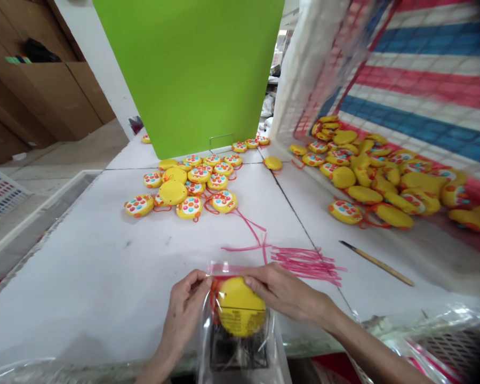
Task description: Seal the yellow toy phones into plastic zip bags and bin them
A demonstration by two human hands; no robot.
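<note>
At the near edge of the white table [104,256], both my hands hold a clear plastic bag [240,341] with a yellow round toy [240,306] in it, its back side up. My left hand [184,309] pinches the bag's left top corner. My right hand [284,290] grips the top right, fingers resting on the toy. A bundle of pink strings [304,261] lies just beyond my right hand. A thin wooden stick [376,262] lies to the right of it.
A pile of several yellow toys with coloured buttons [192,184] lies mid-table. A tipped white basket with a striped liner [404,106] holds many more toys [384,176]. A green board [192,69] stands at the back. Another white basket [0,192] sits at the left.
</note>
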